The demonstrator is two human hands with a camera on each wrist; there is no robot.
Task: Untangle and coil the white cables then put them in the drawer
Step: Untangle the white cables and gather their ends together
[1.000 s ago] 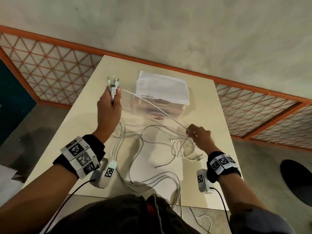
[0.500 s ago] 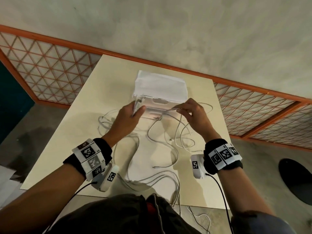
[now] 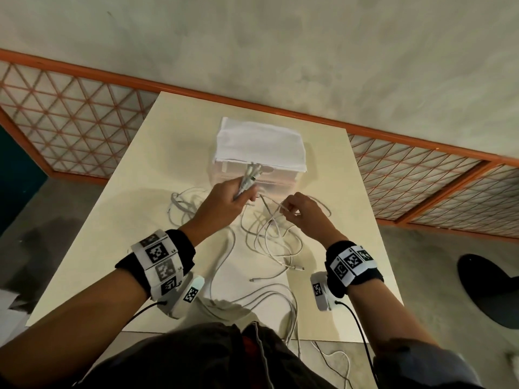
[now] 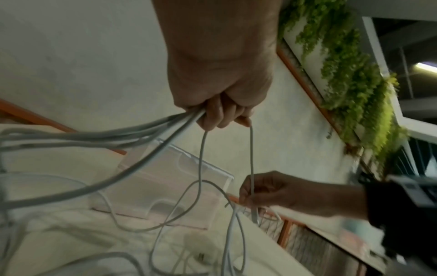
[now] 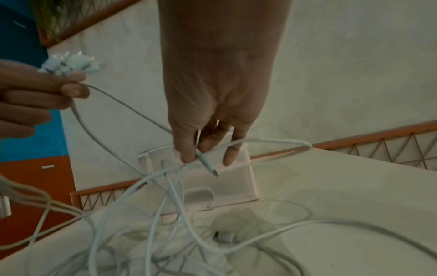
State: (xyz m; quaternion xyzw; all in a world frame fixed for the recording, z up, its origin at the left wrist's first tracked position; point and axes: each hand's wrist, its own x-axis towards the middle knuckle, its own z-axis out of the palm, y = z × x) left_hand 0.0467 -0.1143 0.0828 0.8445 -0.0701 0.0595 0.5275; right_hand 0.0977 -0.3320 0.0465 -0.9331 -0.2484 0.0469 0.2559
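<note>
1. At the near table (image 3: 92, 265) edge, loose loops of the white cables (image 3: 269, 299) are seen spread over the top, with a few strands hung over the front edge toward the floor.
2. In the middle of the table a tangle of crossing loops (image 5: 165, 214) is laid, and one free connector end (image 3: 300, 268) is left flat beside it.
3. A bundle of cable ends (image 3: 248, 178) is gripped in the left hand (image 3: 224, 204), fingers curled round it; the plugs (image 5: 71, 63) are seen sticking out past the fist.
4. One cable near its connector (image 5: 209, 166) is pinched between thumb and fingertips of the right hand (image 3: 304, 213).
5. Compared with half a second earlier, the hands have been drawn back from the drawer unit, and the right hand has been lowered toward the tangle.
6. Farther off, the clear drawer unit (image 3: 261, 178) is stood near the table's far edge with a white cloth (image 3: 259, 146) laid over its top; its front is partly hidden by the held bundle, and its contents cannot be told.
</note>
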